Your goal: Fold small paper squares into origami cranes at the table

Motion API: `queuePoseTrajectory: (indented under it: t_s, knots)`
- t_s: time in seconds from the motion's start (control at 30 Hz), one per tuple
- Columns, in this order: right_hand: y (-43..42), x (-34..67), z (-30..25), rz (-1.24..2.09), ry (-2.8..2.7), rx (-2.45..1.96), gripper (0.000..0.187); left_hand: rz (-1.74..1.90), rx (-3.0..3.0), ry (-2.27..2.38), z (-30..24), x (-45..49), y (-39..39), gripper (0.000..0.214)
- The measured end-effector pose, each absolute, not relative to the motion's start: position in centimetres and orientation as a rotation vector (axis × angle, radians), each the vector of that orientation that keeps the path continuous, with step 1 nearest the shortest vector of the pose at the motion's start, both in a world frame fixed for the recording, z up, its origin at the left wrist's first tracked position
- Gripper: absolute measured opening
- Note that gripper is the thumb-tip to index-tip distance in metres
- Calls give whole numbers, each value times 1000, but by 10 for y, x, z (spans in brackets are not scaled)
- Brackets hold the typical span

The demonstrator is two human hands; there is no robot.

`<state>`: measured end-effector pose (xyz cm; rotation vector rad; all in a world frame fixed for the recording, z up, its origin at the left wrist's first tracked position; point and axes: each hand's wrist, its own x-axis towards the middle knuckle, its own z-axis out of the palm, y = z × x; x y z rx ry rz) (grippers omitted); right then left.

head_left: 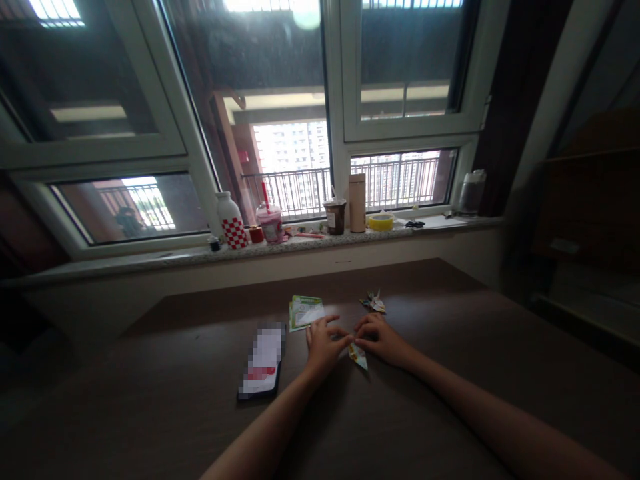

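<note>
Both hands rest on the dark brown table (450, 373), fingertips meeting over a small folded piece of printed paper (359, 356). My left hand (324, 343) pinches its left side and my right hand (381, 339) pinches its right side. The paper's pointed tip sticks out toward me below the fingers. Just beyond my left hand lies a small stack of green and white paper sheets (306, 311). A finished folded paper figure (375, 302) lies beyond my right hand.
A phone (263, 361) lies face up left of my left arm. On the windowsill (150, 257) stand a checkered bottle (232, 221), drink cups (271, 223), a tall tan cylinder (357, 203), a roll of yellow tape (381, 221) and a jar (471, 192). Dark furniture stands at right.
</note>
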<state>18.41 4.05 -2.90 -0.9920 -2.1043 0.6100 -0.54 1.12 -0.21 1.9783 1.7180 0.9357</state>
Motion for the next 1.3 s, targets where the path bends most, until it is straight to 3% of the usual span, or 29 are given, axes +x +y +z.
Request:
queuePoseTrajectory:
  t_s: [0.77, 1.07, 1.3]
  knots:
    - [39, 182, -29, 551, -2065, -973, 4, 1266, 1902, 1680, -6, -5, 11, 3]
    - [43, 183, -31, 313, -1983, -1139, 7, 1079, 1956, 1799, -6, -1, 10, 14]
    - [42, 183, -32, 360, -1995, -1180, 6, 851, 2026, 1858, -6, -3, 10, 14]
